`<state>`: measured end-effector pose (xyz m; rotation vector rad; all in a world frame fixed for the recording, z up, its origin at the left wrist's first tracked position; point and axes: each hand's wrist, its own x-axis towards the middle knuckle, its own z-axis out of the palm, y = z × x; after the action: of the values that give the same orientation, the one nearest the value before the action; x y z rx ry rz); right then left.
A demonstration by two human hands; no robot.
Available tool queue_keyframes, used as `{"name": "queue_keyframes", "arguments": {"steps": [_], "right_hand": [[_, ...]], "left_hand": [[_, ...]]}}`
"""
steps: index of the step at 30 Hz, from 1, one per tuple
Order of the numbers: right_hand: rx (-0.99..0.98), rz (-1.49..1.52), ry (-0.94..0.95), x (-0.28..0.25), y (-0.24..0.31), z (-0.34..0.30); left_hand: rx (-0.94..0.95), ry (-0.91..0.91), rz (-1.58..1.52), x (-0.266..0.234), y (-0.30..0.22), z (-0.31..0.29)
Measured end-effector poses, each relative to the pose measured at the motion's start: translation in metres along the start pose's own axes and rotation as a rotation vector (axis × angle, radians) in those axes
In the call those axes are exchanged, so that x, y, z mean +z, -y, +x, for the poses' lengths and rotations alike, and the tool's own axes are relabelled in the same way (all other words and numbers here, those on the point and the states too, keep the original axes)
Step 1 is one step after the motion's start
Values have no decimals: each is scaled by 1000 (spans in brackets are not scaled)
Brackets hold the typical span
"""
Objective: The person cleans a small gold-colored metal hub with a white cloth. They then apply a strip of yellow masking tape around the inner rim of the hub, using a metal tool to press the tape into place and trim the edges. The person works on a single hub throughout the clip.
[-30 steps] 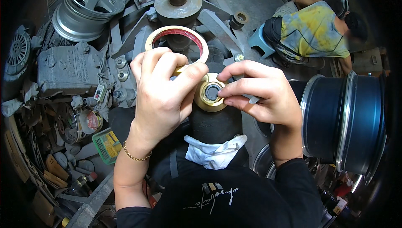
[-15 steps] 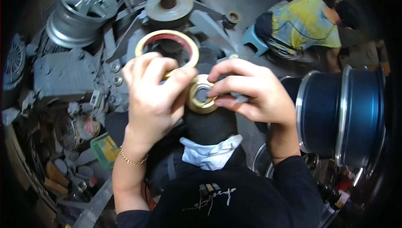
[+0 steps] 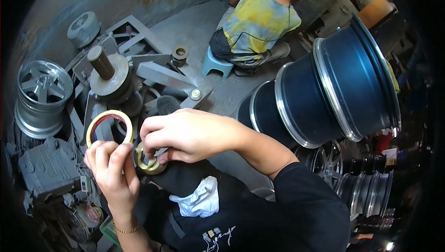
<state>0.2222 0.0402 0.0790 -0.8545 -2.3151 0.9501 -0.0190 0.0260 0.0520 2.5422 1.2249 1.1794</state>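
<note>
A roll of masking tape [image 3: 109, 118], cream with a red inner core, stands upright with my left hand [image 3: 111, 171] gripping its lower edge. Right beside it, a round gold-coloured part [image 3: 154, 166] with a grey centre sits over my dark-trousered leg. My right hand [image 3: 187, 134] is closed at this part, fingertips pressed into its middle and partly covering it. A small pale sliver [image 3: 161, 151] pokes out between the right fingers; I cannot tell what it is. On my lap lies a crumpled white cloth [image 3: 199, 198].
Large blue-black wheel rims [image 3: 320, 94] lie in a row at right. A silver wheel [image 3: 44, 94] stands far left, near a dusty machine with a spindle [image 3: 101, 62]. A person [image 3: 259, 20] sits on a light blue stool [image 3: 217, 62] ahead.
My view has swung right, so both hands and the tape now appear farther left. My right forearm reaches across more. The right fingers stay on the gold-coloured part; the left hand still grips the tape.
</note>
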Motion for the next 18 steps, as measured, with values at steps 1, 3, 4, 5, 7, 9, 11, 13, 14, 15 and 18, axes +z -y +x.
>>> {"name": "queue_keyframes", "arguments": {"steps": [1,3,4,5,7,9,11,13,14,15,18], "right_hand": [[-17,-17,-4,1,-1,0],[-56,-53,-16,3,-5,-1],[-46,-56,-13,3,-4,-2],[-59,-53,-24,3,-5,-1],[-78,-47,-38,3,-8,-4],[-111,-55,-60,7,-12,-3],[-113,-33,-49,8,-14,1],[-118,-26,-43,9,-13,2],[-110,-22,-43,10,-13,2],[-103,-18,-40,11,-13,2],[-105,-54,-28,12,-15,0]], "left_hand": [[-1,3,2,0,0,-1],[3,7,11,-2,1,0],[-2,15,17,-2,1,-1],[2,10,10,-1,2,0],[2,16,11,0,0,0],[-18,24,10,0,1,-1],[-22,26,20,-1,4,-3],[-19,20,18,-2,5,-3],[-16,21,20,-2,5,-4],[-14,21,23,-2,6,-3],[1,17,29,0,7,-3]]}}
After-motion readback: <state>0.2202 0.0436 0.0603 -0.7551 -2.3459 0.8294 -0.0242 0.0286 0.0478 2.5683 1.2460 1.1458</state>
